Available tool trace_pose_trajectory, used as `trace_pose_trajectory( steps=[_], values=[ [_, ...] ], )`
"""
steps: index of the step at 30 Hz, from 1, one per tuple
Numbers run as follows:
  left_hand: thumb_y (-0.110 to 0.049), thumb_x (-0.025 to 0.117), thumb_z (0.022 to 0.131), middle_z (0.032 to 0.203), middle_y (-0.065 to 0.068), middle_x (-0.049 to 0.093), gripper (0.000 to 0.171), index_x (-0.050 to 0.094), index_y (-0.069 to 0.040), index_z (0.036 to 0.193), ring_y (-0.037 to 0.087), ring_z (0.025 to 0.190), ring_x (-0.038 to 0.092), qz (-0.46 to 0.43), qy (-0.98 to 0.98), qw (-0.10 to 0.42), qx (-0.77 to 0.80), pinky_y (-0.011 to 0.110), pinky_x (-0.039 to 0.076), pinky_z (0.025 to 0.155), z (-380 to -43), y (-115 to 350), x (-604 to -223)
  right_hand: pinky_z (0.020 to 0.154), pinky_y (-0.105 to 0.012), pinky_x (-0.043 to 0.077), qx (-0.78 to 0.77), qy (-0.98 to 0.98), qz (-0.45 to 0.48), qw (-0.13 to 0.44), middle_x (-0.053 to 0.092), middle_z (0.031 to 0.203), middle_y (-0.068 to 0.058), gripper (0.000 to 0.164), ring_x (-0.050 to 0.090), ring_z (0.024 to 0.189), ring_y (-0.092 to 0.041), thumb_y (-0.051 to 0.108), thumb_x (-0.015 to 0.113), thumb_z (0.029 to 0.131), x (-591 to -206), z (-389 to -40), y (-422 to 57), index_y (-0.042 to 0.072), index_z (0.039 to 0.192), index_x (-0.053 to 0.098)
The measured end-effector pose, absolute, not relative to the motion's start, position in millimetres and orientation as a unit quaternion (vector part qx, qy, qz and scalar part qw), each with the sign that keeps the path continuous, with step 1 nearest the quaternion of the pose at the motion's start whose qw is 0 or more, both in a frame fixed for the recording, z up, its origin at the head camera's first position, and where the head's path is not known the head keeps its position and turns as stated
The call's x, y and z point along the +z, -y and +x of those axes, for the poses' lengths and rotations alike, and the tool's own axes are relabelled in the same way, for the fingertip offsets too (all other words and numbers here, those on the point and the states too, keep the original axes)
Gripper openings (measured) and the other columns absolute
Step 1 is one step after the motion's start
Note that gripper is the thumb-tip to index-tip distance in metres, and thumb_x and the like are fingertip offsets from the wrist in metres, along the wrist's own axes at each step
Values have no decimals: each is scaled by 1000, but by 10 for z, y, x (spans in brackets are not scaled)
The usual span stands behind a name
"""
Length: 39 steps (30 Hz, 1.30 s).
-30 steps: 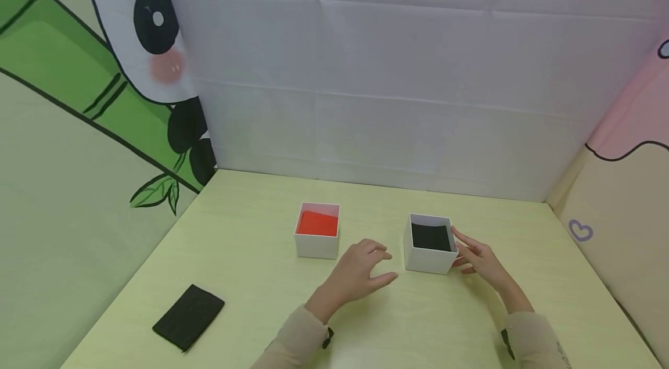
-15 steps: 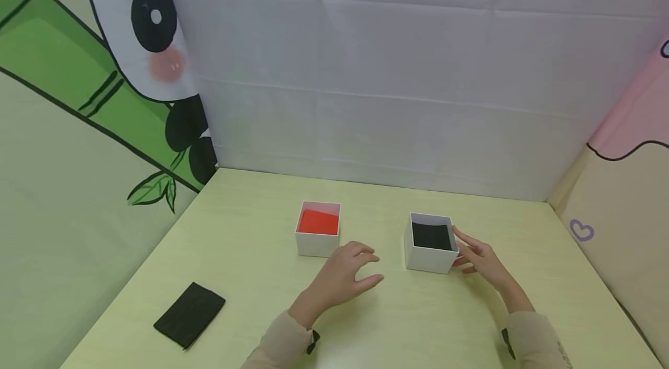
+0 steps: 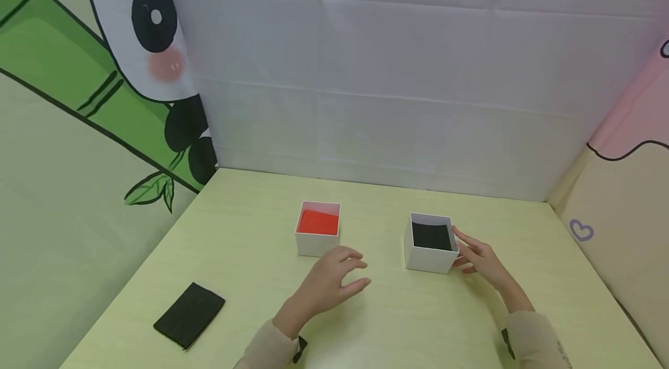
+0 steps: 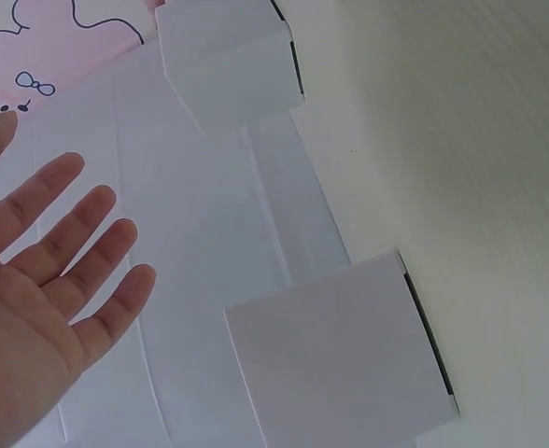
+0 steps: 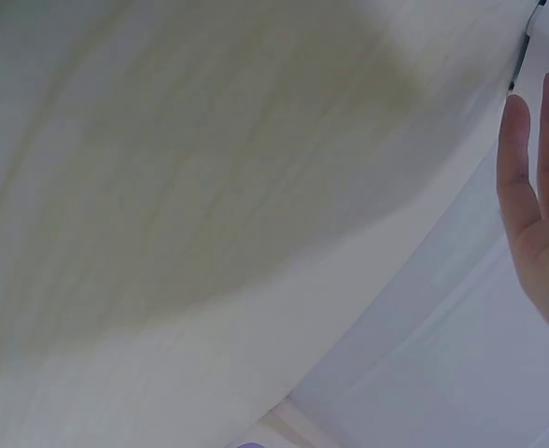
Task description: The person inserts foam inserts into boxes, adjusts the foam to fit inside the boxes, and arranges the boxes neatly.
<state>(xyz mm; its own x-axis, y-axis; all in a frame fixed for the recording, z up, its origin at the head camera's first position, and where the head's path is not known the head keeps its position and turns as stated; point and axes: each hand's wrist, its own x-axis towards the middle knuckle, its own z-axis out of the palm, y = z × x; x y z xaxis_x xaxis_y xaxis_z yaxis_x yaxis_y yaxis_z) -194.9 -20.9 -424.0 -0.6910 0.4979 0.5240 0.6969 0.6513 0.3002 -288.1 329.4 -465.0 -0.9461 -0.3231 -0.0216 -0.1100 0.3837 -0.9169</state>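
Two white open-topped boxes stand on the table in the head view. The right box (image 3: 425, 260) contains a folded black cloth-like piece (image 3: 431, 236), and my right hand (image 3: 483, 261) rests its extended fingers along that box's right side. Inside the left box (image 3: 316, 246) lies a red piece (image 3: 319, 222) of similar look. My left hand (image 3: 328, 283) hovers in front of the left box, fingers spread and slightly bent, holding nothing. The left wrist view shows its palm beside a white box wall (image 4: 340, 355). Fingers (image 5: 515, 168) appear straight in the right wrist view.
A flat black folded piece (image 3: 189, 315) lies at the front left of the pale yellow table (image 3: 251, 206). A white sheet (image 3: 387, 67) hangs behind the table. Printed cartoon panels (image 3: 68, 194) border the left and right sides.
My left hand has drawn away from the right box, moving left and slightly toward me. The right hand, both boxes and the loose black piece keep their places.
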Motion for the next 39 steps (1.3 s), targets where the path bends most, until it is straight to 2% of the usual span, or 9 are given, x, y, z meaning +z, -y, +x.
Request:
trace_pose_trajectory(
  steps=[8, 10, 14, 16, 25, 35, 39],
  values=[
    [-24, 69, 77, 96, 0, 60, 20, 67, -10, 91, 14, 92, 54, -351, 872, 248, -233, 29, 43, 80, -1853, 379, -4287, 62, -37, 49, -551, -810, -182, 89, 64, 99, -12, 49, 63, 77, -24, 29, 44, 94, -4676, -2829, -3291, 17, 140, 30],
    [-24, 70, 76, 96, 0, 60, 20, 67, -10, 91, 14, 92, 54, -351, 872, 252, -231, 29, 44, 79, -1836, 429, -4309, 62, -38, 49, -551, -812, -170, 88, 63, 100, -16, 51, 63, 78, -26, 31, 45, 94, -4687, -2818, -3279, 15, 140, 30],
    [-23, 70, 76, 96, 0, 60, 19, 67, -10, 90, 14, 92, 54, -351, 870, 258, -230, 30, 44, 78, -1812, 515, -4347, 65, -40, 49, -541, -826, -133, 89, 58, 105, -26, 54, 62, 81, -32, 29, 45, 94, -4715, -2797, -3245, 4, 138, 26],
    [-23, 70, 75, 96, -1, 60, 19, 67, -11, 89, 14, 92, 54, -351, 870, 262, -226, 30, 44, 78, -1799, 554, -4369, 66, -40, 49, -541, -827, -123, 91, 58, 106, -27, 53, 61, 82, -35, 27, 45, 95, -4722, -2779, -3230, 3, 138, 26],
    [-23, 70, 75, 95, -3, 60, 19, 67, -12, 90, 13, 91, 54, -331, 879, 266, -215, 31, 45, 76, -1710, 732, -4390, 66, -41, 49, -550, -822, -120, 87, 63, 100, -18, 52, 62, 81, -34, 26, 45, 95, -4740, -2708, -3184, 4, 138, 25],
    [-20, 74, 70, 93, 1, 61, 22, 68, -9, 88, 17, 90, 55, -308, 880, 291, -213, 33, 46, 74, -1699, 927, -4449, 66, -44, 49, -552, -818, -134, 86, 57, 105, -28, 51, 60, 82, -38, 23, 43, 95, -4767, -2714, -3205, 1, 138, 24],
    [-21, 74, 71, 93, 2, 61, 22, 68, -9, 88, 18, 90, 56, -288, 891, 282, -208, 35, 46, 74, -1686, 999, -4457, 66, -45, 48, -553, -818, -134, 87, 55, 107, -30, 52, 60, 82, -38, 23, 43, 95, -4790, -2725, -3214, 1, 138, 24]
  ],
)
